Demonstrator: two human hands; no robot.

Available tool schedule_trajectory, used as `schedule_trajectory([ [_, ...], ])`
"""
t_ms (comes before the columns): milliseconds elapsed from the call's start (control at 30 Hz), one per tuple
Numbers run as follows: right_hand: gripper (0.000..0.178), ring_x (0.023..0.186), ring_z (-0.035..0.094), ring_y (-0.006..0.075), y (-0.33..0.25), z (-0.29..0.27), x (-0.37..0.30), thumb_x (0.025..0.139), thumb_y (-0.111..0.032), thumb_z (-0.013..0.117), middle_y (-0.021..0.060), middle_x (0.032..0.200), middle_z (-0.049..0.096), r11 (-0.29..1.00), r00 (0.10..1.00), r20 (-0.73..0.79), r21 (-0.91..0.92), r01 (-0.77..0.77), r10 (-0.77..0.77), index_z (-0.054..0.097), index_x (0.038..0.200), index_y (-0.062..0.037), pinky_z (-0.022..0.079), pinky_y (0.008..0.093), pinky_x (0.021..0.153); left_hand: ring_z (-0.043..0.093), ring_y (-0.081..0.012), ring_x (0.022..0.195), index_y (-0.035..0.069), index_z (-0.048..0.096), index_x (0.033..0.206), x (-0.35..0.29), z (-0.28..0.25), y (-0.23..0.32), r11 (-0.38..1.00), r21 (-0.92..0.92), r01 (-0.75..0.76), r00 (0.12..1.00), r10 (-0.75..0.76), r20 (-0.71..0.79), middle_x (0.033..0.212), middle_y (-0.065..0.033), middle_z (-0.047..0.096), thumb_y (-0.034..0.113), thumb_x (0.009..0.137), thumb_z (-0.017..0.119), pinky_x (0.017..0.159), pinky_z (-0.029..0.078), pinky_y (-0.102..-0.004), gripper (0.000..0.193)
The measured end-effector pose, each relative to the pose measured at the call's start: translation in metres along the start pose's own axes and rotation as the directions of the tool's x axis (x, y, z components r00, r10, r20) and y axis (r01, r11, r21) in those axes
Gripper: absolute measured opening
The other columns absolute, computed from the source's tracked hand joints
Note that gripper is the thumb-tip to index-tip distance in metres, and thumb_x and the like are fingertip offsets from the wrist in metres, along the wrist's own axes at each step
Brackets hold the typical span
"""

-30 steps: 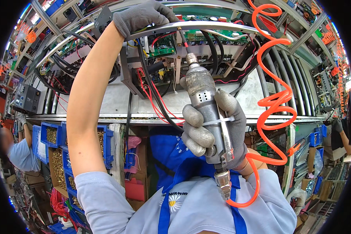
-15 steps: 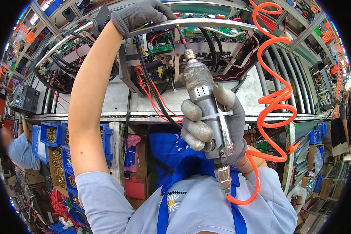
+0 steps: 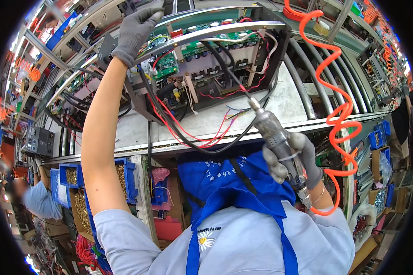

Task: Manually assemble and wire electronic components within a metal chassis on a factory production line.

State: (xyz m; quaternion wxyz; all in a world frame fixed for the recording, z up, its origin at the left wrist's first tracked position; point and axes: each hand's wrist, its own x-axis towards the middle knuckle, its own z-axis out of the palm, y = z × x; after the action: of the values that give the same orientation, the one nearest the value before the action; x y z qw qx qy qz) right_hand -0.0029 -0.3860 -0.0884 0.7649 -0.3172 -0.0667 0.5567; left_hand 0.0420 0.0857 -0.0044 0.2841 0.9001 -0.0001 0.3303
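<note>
My right hand (image 3: 294, 158), in a grey glove with worn fingertips, is wrapped around a silver air screwdriver (image 3: 274, 133). Its thin bit (image 3: 241, 87) points up and left in front of an open metal chassis (image 3: 211, 36) and appears clear of the top rail. Inside the chassis are green circuit boards (image 3: 167, 65), black cables and red wires (image 3: 170, 123). At the chassis's upper left corner is my gloved left hand (image 3: 135, 34), thumb and fingertips pinched together over the rail. Whether anything small is between them cannot be made out.
A coiled orange air hose (image 3: 339, 110) runs from the screwdriver up past the right side. Metal rollers (image 3: 307, 78) lie right of the chassis. Blue bins (image 3: 72, 175) of small hardware stand at lower left. Another person's sleeve (image 3: 41, 199) shows at far left.
The screwdriver has drawn away from the chassis rail, down and to the right, in my right hand. My left hand has lifted off the rail's middle and moved leftward.
</note>
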Motion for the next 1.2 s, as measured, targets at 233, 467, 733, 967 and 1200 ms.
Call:
schedule_trajectory([
  [233,0.044,0.052,0.063,0.0193,0.011,-0.071,-0.041,0.095,-0.046,0.052,0.0131,0.078,0.064,0.995,0.942,-0.325,0.018,0.095,-0.084,0.054,0.113,-0.0055,0.056,0.0346,0.046,0.066,-0.0317,0.089,0.000,0.073,0.102,0.056,0.062,0.062,0.760,0.650,-0.005,0.987,-0.101,0.126,0.096,-0.0214,0.070,0.042,0.088,0.061,0.085,0.050,-0.0372,0.046],
  [467,0.048,0.053,0.061,0.0201,0.026,-0.105,-0.025,0.096,-0.044,0.050,0.0144,0.079,0.064,0.975,0.973,-0.231,0.220,0.042,0.010,0.050,0.122,-0.0031,0.055,0.0360,0.046,0.065,-0.0398,0.094,0.005,0.073,0.099,0.052,0.070,0.050,0.735,0.645,0.210,0.855,-0.457,0.243,0.098,-0.0260,0.067,0.059,0.093,0.047,0.086,0.049,-0.0434,0.060],
  [733,0.063,0.057,0.059,0.0185,0.033,-0.132,-0.011,0.097,-0.047,0.046,0.0132,0.083,0.062,0.913,0.993,-0.048,0.400,-0.082,0.110,0.041,0.139,0.0001,0.051,0.0355,0.053,0.066,-0.0402,0.089,0.004,0.072,0.093,0.001,0.058,0.092,0.694,0.709,0.124,0.947,-0.296,0.124,0.089,-0.0223,0.068,0.046,0.096,0.052,0.079,0.050,-0.0472,0.046],
  [967,0.062,0.056,0.056,0.0173,0.028,-0.156,0.018,0.096,-0.047,0.047,0.0122,0.082,0.061,0.899,0.988,-0.044,0.422,-0.113,0.145,0.044,0.137,-0.0009,0.049,0.0334,0.052,0.065,-0.0411,0.085,0.003,0.068,0.089,-0.018,0.064,0.114,0.695,0.712,0.099,0.958,-0.261,0.122,0.084,-0.0225,0.067,0.046,0.097,0.050,0.075,0.048,-0.0498,0.047],
  [1200,0.065,0.055,0.052,0.0155,0.027,-0.157,-0.008,0.096,-0.048,0.045,0.0112,0.082,0.059,0.891,0.986,-0.029,0.433,-0.137,0.165,0.040,0.140,0.0001,0.046,0.0317,0.051,0.062,-0.0416,0.079,0.001,0.062,0.087,-0.066,0.065,0.178,0.706,0.708,0.009,0.999,-0.036,0.022,0.079,-0.0213,0.063,0.041,0.098,0.052,0.071,0.047,-0.0481,0.043],
])
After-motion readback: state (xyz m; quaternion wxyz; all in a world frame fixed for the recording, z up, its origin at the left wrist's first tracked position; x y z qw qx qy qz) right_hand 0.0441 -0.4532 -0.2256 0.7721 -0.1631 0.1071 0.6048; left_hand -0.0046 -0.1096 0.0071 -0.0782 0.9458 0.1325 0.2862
